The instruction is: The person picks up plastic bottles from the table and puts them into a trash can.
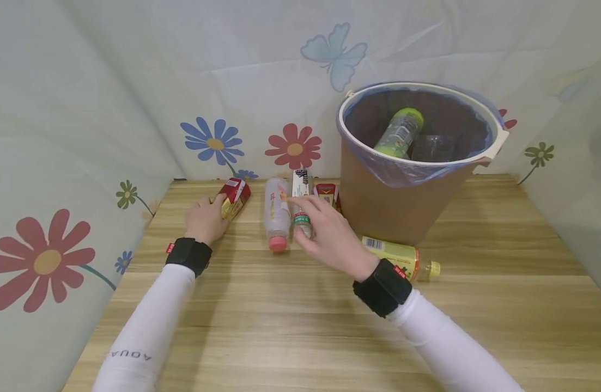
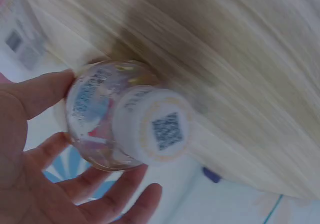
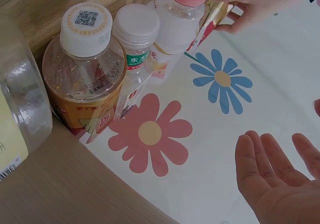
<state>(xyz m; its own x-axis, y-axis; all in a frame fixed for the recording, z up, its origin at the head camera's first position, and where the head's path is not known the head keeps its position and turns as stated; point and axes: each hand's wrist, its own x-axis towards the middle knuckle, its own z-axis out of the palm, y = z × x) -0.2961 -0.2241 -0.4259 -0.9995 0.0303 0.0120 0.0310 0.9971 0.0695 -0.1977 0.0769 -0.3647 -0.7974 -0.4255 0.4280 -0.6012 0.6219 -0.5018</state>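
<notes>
My left hand (image 1: pixel 204 220) grips a bottle with a red and gold label (image 1: pixel 235 196) at the table's back left. In the left wrist view its white cap (image 2: pixel 162 126) bears a square code, and thumb and fingers lie round the clear shoulder. My right hand (image 1: pixel 332 231) hovers over the back row, fingers extended and palm bare in the right wrist view. Below and beside it lie a pink-capped bottle (image 1: pixel 277 209), a clear bottle with a green band (image 1: pixel 301 188) and a white cap (image 3: pixel 136 24), and a second red-gold bottle (image 1: pixel 326 191), partly hidden by the hand.
A brown bin (image 1: pixel 383 207) with a blue liner stands at back right. Inside are a green-ended bottle (image 1: pixel 403 130) and a clear plastic piece (image 1: pixel 432 148). A yellow-labelled bottle (image 1: pixel 390 253) lies before the bin. A flower-printed curtain (image 1: pixel 261 81) borders the wooden table (image 1: pixel 280 326).
</notes>
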